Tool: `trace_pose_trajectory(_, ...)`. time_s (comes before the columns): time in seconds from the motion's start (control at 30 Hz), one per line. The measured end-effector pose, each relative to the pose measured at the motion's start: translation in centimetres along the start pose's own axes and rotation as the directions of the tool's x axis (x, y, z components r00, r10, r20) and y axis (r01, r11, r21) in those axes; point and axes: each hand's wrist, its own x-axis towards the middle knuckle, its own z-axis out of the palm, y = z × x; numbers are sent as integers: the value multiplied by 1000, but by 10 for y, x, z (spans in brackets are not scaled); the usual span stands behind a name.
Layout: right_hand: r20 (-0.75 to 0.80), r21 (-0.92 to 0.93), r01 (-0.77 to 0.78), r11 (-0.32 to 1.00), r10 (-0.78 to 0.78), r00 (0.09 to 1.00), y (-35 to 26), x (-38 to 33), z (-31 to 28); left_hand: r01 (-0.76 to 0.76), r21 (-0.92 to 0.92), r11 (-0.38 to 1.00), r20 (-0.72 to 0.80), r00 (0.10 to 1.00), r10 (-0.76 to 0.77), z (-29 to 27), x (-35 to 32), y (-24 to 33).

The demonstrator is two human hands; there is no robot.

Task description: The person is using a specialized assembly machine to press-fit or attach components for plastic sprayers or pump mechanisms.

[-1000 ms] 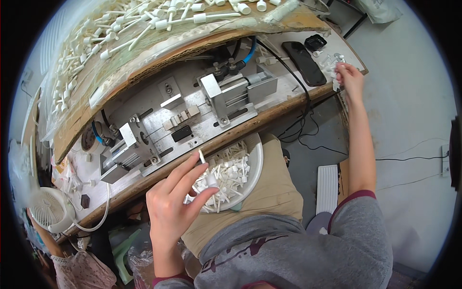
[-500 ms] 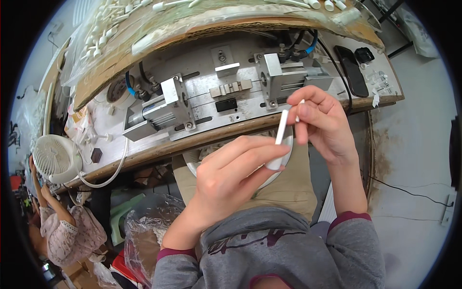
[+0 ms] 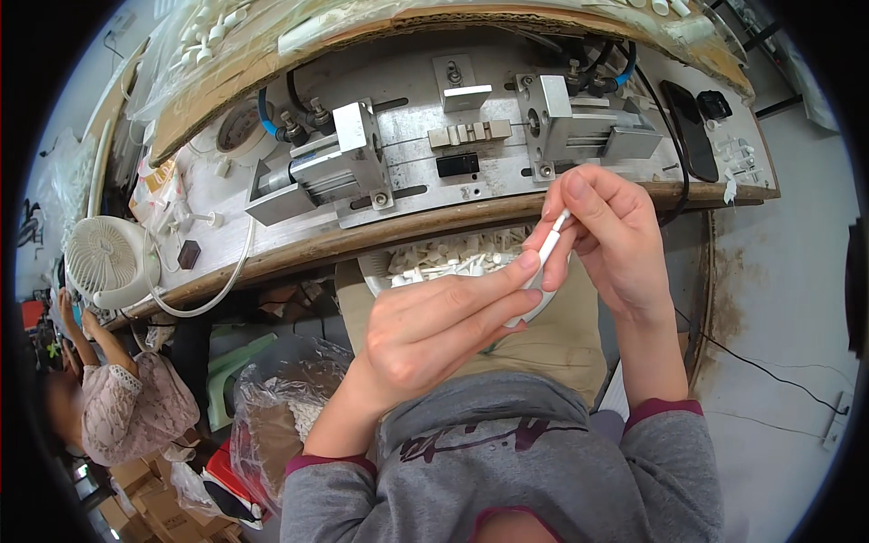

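Note:
Above my lap, my left hand (image 3: 434, 330) is closed on a white plastic tube (image 3: 549, 246) with a wider lower end, gripped between thumb and fingers. My right hand (image 3: 615, 226) pinches a small thin white plastic pin (image 3: 563, 218) between thumb and fingertips. Pin and tube are lined up, and the pin's lower end meets the tube's upper tip; how far it sits inside cannot be made out. Below my hands, a white bowl (image 3: 376, 282) on my lap holds many small white plastic parts (image 3: 453, 258), partly hidden by my left hand.
On the bench ahead stands a metal fixture (image 3: 412, 213) with two facing cylinder clamps. A cardboard shelf (image 3: 362, 36) above carries white parts. A phone (image 3: 690, 131) lies right, a fan (image 3: 104, 262) stands left. Plastic bags (image 3: 281, 398) and another person (image 3: 136, 398) are lower left.
My hands have come together, so the pin that was apart from the tube now meets its tip. The tube leans more to the right, and the whole view has shifted slightly.

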Motion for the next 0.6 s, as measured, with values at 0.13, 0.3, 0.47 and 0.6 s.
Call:
trace_pose_trajectory(0.13,-23,-26,19,999,-20,1000,0,-4,4,-5,4,1000,14,1000,5,-4,0,3)
trace_pose_trajectory(0.3,-4,-188,23,982,-24,1000,-5,-8,3,-19,43,999,53,998,16,-6,-5,3)
trace_pose_trajectory(0.47,-76,-378,44,925,-78,994,-8,-18,11,-19,26,999,45,999,18,-5,-9,3)
trace_pose_trajectory(0.6,-31,-278,-25,960,17,999,-3,-12,5,-11,43,999,70,997,8,-10,-10,0)
